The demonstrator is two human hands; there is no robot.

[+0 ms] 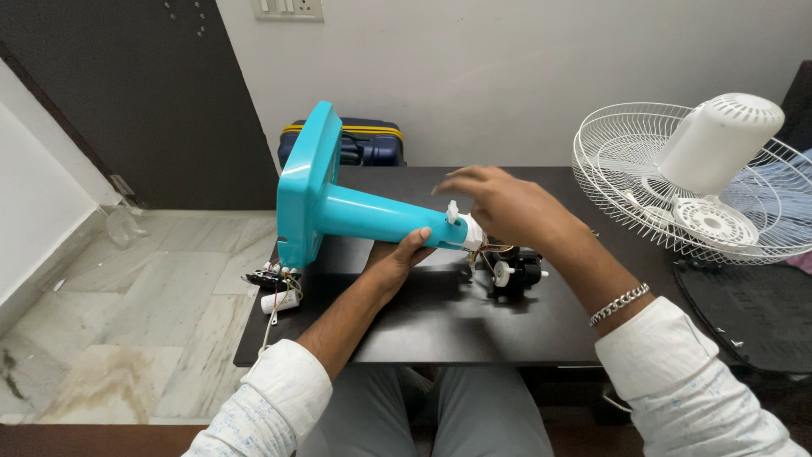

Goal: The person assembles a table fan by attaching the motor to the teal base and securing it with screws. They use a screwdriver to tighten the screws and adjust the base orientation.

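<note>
I note the turquoise plastic fan stand (338,203) lying leftward along the table (423,326) — left hand (397,262) clamped under its neck, right hand (503,203) open above the white tip.

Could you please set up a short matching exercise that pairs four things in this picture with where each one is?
Things:
1. turquoise fan stand
2. white wire fan guard
3. blue suitcase
4. small white capacitor

Places:
A. on the floor behind the table, against the wall
B. held off the table, gripped from below by the left hand
C. at the table's right end, with a white motor cover lying in it
D. near the table's left edge, on wires below the stand's base

Pairs: 1-B, 2-C, 3-A, 4-D
</note>
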